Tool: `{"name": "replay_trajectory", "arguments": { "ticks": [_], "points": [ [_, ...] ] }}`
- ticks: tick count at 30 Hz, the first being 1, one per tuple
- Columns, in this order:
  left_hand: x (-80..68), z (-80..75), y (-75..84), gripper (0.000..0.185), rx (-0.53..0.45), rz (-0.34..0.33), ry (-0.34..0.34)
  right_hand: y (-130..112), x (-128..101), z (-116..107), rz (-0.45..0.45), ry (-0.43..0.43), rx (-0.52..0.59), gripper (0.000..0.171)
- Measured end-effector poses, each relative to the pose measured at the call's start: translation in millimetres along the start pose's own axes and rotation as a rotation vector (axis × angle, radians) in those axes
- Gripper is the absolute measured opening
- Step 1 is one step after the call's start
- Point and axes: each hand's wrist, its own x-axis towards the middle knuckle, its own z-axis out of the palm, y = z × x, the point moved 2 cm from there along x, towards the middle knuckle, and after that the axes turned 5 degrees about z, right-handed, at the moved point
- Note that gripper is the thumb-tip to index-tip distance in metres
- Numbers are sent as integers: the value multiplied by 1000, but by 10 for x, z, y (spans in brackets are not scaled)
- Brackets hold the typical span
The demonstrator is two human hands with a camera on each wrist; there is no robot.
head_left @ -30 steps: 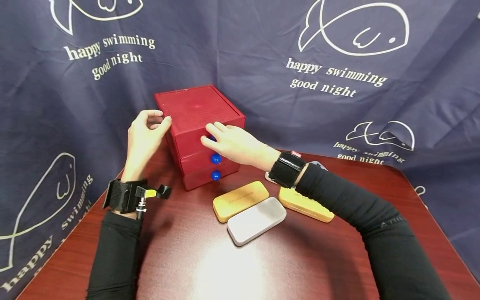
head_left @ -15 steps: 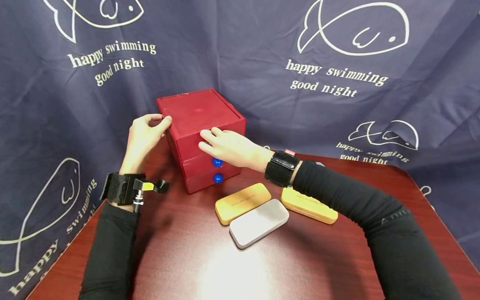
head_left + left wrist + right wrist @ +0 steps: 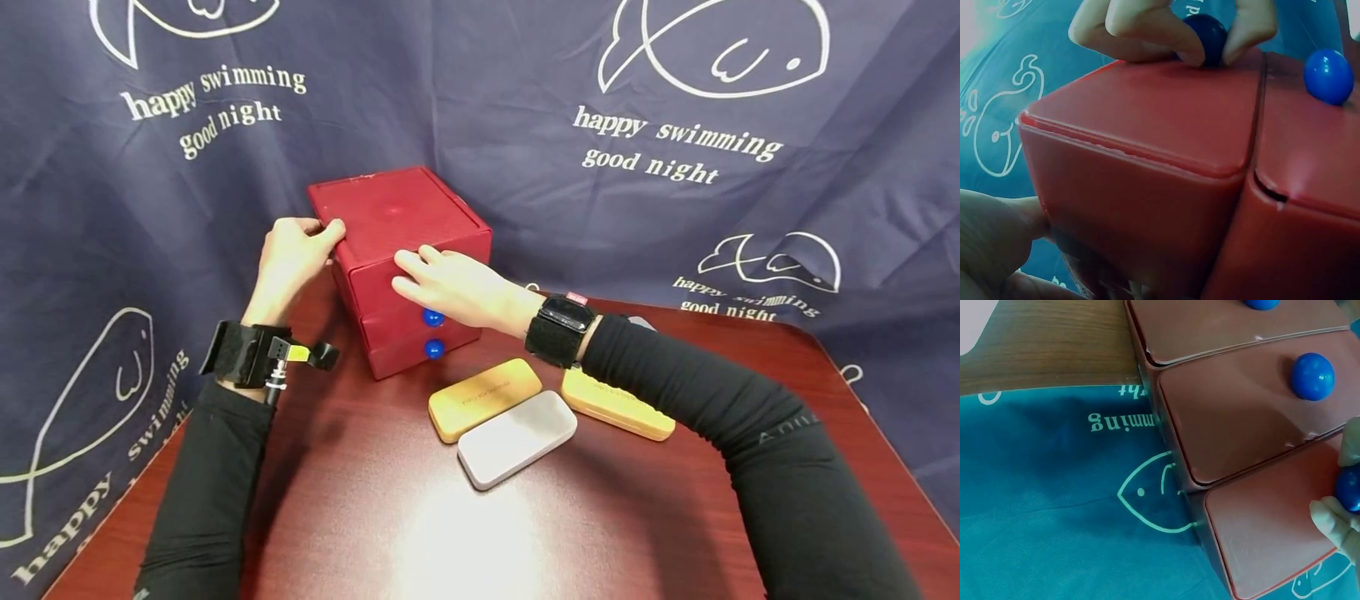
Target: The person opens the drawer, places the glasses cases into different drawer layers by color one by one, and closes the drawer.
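Knob [image 3: 1210, 34] of the top drawer [image 3: 390, 279], blue and round, sits pinched between the right hand's [image 3: 450, 287] fingertips [image 3: 1179, 47]; the drawer front faces the person, so its travel runs straight back toward that wrist. Beyond the fingers' far side, the left hand [image 3: 292, 254] grips the red box's [image 3: 393, 208] upper left corner, thumb on the lid edge. Two more knobs [image 3: 431, 317] lie below the fingers. From the head view the pinched knob is hidden behind the hand. Three cases [image 3: 483, 398] lie on the table [image 3: 375, 517] beneath the right forearm.
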Motion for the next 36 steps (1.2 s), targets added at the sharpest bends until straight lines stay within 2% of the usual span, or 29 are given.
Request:
{"name": "replay_trajectory", "arguments": {
  "ticks": [10,13,20,27,36],
  "points": [
    [47,24,-6,43,56,29,33,-13,-41,-79,11,-60,100,25],
    [47,24,-10,42,66,31,39,-39,-69,-110,6,-58,100,26],
    [55,38,-10,44,80,36,45,-102,-171,-184,-1,-64,101,17],
    [62,42,-25,44,86,45,51,-156,-280,-280,-11,-70,131,19],
    [58,64,-14,44,99,53,60,-238,-424,-388,-34,-40,94,19]
  ]
}}
